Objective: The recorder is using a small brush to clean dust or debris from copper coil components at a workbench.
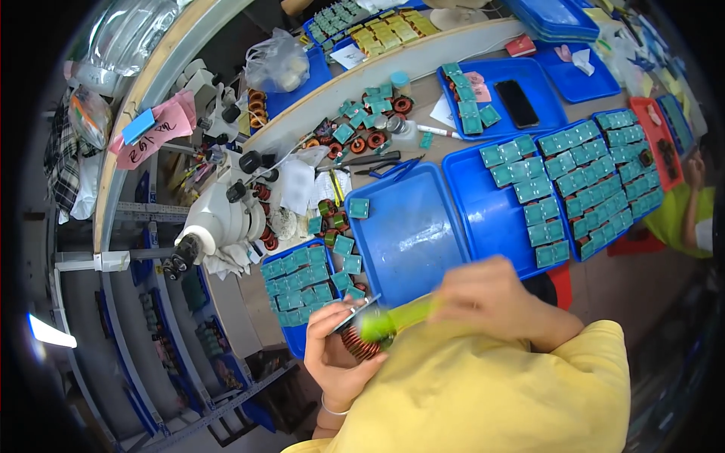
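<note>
My left hand (332, 370) is closed around a copper-wound ring coil (358, 344) with a small flat board (359, 309) at its upper side, held close to my yellow shirt. My right hand (487, 298) is blurred by motion, its fingers closed on a long bright green thing (411, 312). The green thing's blurred far end lies against or in front of the coil; its exact kind cannot be made out. Just beyond both hands lies a blue tray (408, 241) with one teal board module (359, 208) in its far left corner.
Blue trays with rows of teal modules (585, 177) stand to the right, another tray of modules (298, 279) at left. A white microscope (219, 219) borders the left side. Pliers (396, 167), loose coils (376, 140) and a phone (516, 103) lie farther back. Another person's arm (693, 192) shows far right.
</note>
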Motion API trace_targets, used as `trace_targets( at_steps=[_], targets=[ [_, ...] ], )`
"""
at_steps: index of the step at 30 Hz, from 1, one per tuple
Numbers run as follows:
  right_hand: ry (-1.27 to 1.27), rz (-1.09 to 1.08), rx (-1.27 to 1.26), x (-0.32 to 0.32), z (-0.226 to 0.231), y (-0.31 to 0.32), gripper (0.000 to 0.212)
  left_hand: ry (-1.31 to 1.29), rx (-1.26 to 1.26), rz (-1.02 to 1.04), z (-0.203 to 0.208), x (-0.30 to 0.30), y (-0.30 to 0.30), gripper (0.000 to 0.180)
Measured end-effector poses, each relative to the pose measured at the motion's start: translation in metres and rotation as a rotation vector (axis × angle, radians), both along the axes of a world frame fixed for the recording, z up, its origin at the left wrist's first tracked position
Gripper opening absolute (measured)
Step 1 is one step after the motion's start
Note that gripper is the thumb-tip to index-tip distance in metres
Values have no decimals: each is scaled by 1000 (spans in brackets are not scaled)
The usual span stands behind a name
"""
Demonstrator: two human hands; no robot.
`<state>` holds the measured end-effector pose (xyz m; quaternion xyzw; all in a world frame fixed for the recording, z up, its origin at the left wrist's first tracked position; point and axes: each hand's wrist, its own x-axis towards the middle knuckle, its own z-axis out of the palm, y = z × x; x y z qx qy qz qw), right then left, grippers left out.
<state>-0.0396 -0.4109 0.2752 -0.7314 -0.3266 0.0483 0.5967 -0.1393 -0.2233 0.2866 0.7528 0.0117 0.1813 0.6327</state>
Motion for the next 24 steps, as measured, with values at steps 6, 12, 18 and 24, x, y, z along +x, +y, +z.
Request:
trace_targets(
  at_steps=[6, 12, 18, 24],
  targets=[
    [-10, -30, -24, 0, 3, -2, 16, 108, -53, 90, -8, -3, 0, 59],
    [256, -58, -121, 3, -20, -2, 21, -22, -165, 100, -9, -6, 1, 62],
    [461, 336, 180, -13, -9, 26, 69, -22, -110, 32, -8, -1, 1, 64],
    [503, 381, 206, -16, -10, 32, 62, 45, -97, -16, 3, -2, -3, 65]
  ],
)
